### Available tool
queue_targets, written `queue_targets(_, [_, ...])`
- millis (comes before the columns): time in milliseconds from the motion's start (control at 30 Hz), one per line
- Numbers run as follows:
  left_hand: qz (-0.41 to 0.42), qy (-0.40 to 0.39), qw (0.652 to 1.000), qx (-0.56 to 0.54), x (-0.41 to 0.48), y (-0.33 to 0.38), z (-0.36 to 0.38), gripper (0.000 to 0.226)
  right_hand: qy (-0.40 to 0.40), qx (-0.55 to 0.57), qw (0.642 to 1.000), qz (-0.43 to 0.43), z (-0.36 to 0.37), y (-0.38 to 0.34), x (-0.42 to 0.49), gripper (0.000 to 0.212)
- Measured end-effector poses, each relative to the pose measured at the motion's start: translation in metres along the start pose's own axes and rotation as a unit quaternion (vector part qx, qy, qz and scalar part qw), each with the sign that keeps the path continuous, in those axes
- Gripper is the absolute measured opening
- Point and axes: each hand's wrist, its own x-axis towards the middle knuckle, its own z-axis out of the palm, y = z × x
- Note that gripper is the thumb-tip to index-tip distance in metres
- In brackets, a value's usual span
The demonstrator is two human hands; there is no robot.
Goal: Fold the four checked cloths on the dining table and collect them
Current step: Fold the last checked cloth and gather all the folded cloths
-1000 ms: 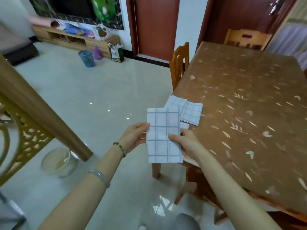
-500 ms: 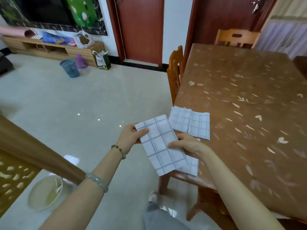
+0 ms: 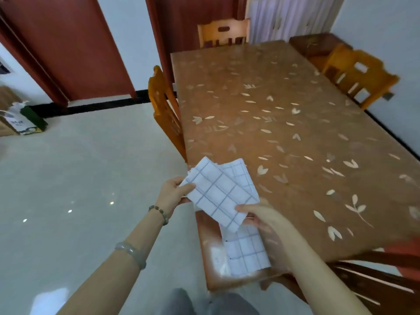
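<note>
A folded white cloth with blue checks (image 3: 218, 194) is held over the near left corner of the dining table (image 3: 284, 137). My left hand (image 3: 173, 193) pinches its left end and my right hand (image 3: 261, 218) grips its lower right end. Beneath it another folded checked cloth (image 3: 239, 172) lies on the table, partly covered. A third checked cloth (image 3: 246, 251) lies on the table's near corner below my right hand, slightly blurred.
Wooden chairs stand at the table's left side (image 3: 164, 112), far end (image 3: 223, 32) and right side (image 3: 356, 75). A dark chair (image 3: 375, 283) is at the lower right. A paper bag (image 3: 22, 120) sits on the pale tiled floor by the wall.
The view has swung right and nearer to the table. The held cloth has tilted and moved over the folded cloth on the table. Both hands keep their hold.
</note>
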Motion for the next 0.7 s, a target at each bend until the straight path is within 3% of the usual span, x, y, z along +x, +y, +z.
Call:
queue_targets(100, [-0.019,-0.088,0.993,0.082,0.035,-0.007,0.023,0.004,0.098,0.075,0.992,-0.026,-0.020,0.007,-0.007,0.031])
queue_targets(233, [-0.019,-0.210,0.961,0.181,0.068,-0.013,0.049,0.020,0.207,0.118,0.971,-0.015,-0.036,0.024,-0.023,0.024])
queue_targets(367, [0.019,-0.353,0.895,0.273,0.092,-0.007,0.068,0.027,0.321,0.160,0.933,-0.018,-0.029,0.044,-0.042,0.028])
queue_targets(467, [0.062,-0.392,0.856,0.331,0.103,-0.001,0.083,0.010,0.413,0.171,0.894,-0.021,-0.016,0.060,-0.053,0.025])
queue_targets(700, [0.108,-0.451,0.784,0.411,0.099,-0.012,0.126,0.014,0.566,0.164,0.808,0.000,-0.003,0.091,-0.074,0.021])
